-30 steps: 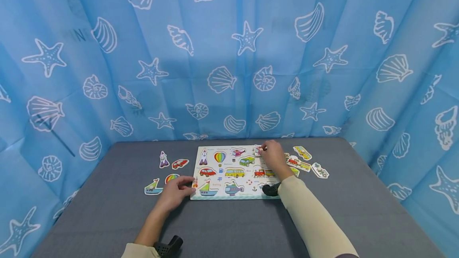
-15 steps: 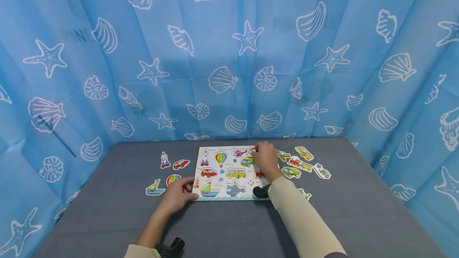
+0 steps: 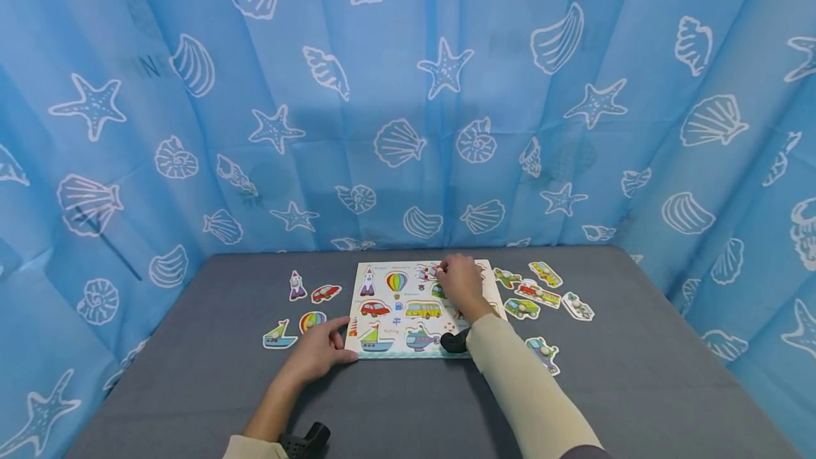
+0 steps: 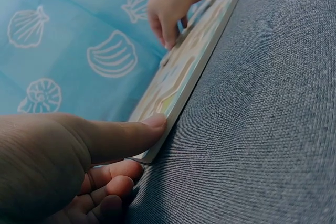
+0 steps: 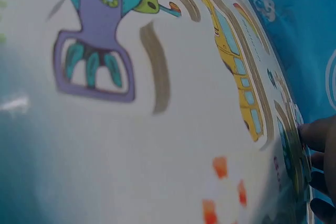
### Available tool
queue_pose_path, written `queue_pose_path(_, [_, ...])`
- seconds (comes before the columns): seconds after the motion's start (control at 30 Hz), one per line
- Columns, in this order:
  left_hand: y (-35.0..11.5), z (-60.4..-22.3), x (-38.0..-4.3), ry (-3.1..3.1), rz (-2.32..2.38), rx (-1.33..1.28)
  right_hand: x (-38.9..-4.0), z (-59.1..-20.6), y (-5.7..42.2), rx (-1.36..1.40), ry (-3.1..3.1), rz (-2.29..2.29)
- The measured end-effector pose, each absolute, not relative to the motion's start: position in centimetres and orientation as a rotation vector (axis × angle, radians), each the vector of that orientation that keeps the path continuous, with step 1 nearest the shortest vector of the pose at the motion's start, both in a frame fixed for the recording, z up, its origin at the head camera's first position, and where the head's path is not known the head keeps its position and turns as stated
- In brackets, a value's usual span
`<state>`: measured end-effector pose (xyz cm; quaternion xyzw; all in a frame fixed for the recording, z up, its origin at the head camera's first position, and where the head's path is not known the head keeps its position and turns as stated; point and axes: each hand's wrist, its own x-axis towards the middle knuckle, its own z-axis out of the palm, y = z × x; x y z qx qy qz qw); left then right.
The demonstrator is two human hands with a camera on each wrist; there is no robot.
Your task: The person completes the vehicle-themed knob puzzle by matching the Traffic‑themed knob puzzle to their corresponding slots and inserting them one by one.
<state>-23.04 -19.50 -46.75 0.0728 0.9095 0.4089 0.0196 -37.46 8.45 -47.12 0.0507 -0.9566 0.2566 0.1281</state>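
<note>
A white puzzle board with printed vehicle pictures and cut-out slots lies flat on the grey cloth. My left hand holds its lower left corner; in the left wrist view the thumb lies on the top by the edge, the other fingers curled beside it. My right hand is over the upper right part of the board. Its fingertips hold a pink-red helicopter piece at the printed helicopter's slot; the hand partly hides it. In the right wrist view only the fingers show at the right edge.
Left of the board lie a rocket piece, a red car piece, a balloon piece and a sailboat piece. On the right are several more, including a train piece and a green truck piece. A shell-patterned curtain hangs behind.
My right hand has moved left across the board with the helicopter piece, from the upper right corner to the helicopter slot. The left hand stays at the board's left edge.
</note>
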Motion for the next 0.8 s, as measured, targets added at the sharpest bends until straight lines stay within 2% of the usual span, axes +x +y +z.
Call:
queue_pose_path(0.17, [-19.5,-46.9,-23.1,2.835,1.24,0.191,-37.5,-47.1,7.7,0.212,-2.785,0.734])
queue_pose_path(0.8, [-19.3,-47.2,-23.1,2.828,1.244,0.168,-37.7,-47.2,6.4,0.183,-2.809,0.716])
